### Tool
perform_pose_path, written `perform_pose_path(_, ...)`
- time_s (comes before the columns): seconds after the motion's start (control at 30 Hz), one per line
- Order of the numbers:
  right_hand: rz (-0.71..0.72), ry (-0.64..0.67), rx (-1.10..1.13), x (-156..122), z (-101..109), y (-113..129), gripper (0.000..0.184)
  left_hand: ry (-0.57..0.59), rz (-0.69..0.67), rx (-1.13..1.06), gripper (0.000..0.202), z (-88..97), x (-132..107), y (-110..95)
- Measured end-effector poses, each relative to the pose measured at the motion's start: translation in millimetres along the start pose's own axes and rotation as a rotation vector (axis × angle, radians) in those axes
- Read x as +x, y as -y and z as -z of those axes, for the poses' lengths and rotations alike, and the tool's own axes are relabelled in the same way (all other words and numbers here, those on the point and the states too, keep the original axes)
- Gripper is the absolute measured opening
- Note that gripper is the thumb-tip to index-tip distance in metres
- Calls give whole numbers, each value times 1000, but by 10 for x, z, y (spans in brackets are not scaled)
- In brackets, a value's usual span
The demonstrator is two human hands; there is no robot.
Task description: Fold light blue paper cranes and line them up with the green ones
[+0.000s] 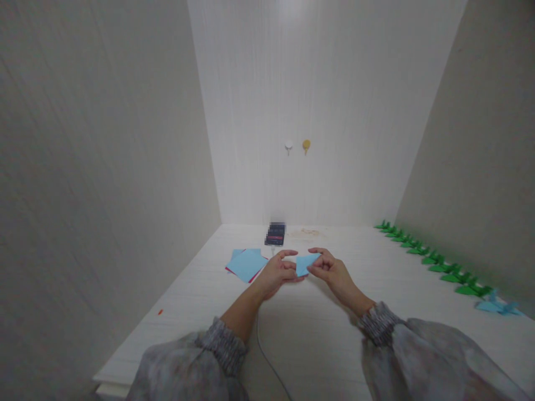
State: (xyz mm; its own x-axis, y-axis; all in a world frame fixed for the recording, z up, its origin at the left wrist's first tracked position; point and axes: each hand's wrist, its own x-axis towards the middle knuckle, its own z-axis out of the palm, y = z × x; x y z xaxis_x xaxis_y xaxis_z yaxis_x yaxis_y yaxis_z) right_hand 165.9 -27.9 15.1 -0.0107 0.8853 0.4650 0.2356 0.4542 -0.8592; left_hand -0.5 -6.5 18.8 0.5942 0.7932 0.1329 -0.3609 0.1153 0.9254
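Note:
A small folded piece of light blue paper (pixel 304 265) is held up over the white table, between my two hands. My right hand (pixel 333 273) pinches it at its right side, thumb and fingers closed on the edge. At the left edge, the curled fingers of my left hand (pixel 278 274) grip the paper, with the index finger raised apart from it. Part of the paper is hidden behind my right fingers. Just left of my left hand lie light blue square sheets (pixel 247 264), with red edges showing beneath them.
A dark phone (pixel 275 234) lies near the back wall, with a white cable (pixel 267 359) running toward me. Several green folded paper figures (pixel 433 259) line the right wall, with a light blue one (pixel 496 304) nearest. An orange scrap (pixel 160 312) sits at left. Two hooks (pixel 306 145) are on the wall.

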Motion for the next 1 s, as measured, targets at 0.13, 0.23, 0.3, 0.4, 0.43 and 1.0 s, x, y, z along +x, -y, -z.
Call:
perform_pose_path(0.13, 6, 9, -3, 0, -4, -1, 14, -48, -5, 57, 60, 6, 22, 27)
perform_pose_path(0.23, 8, 8, 2, 4, -13, 3, 14, -91, -21, 126, 65, 24, 45, 61)
perform_pose_path(0.3, 1, 2, 8, 6, -17, 8, 13, -103, -32, 144, 65, 33, 52, 73)
perform_pose_path(0.4, -18, -12, 10, 5, -19, 18, 14, -115, -33, 148, 62, 34, 52, 71)
perform_pose_path(0.43, -23, -17, 9, 3, -19, 20, 14, -120, -28, 147, 62, 31, 51, 69)
perform_pose_path(1.0, -38, -44, 21, 9, -31, 9, 14, -108, 12, 143, 60, 30, 61, 65)
